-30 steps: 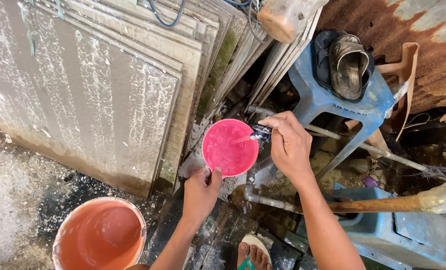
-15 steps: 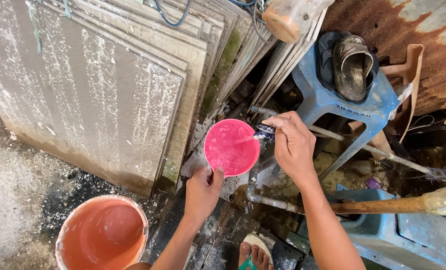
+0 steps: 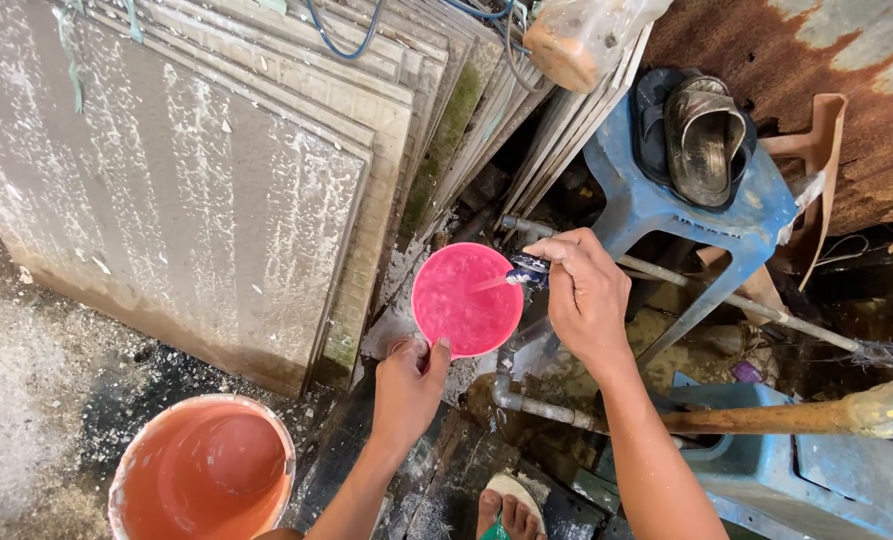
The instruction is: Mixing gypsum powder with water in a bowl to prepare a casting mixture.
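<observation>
A stack of grey tiles (image 3: 197, 190), leaning upright and streaked with white, filled the frame from nine to twelve o'clock, with a rusted metal wall (image 3: 817, 60) at one o'clock. Below that wall stood a blue plastic stool (image 3: 657, 205) bearing a pair of dark sandals (image 3: 702, 135). At seven o'clock sat an orange bucket (image 3: 202, 475), and a yellowed wooden handle (image 3: 797, 415) ran in from four o'clock. At the centre, a person's left hand (image 3: 407, 385) gripped the near rim of a pink bowl (image 3: 465, 300), fingers curled shut around its edge, holding it under a thin stream of water. The right hand (image 3: 587, 295), just beside the bowl at its three o'clock, was closed around a small blue tap (image 3: 529, 270) on a grey pipe (image 3: 542, 408). A sandalled foot (image 3: 512, 510) showed at six o'clock.
</observation>
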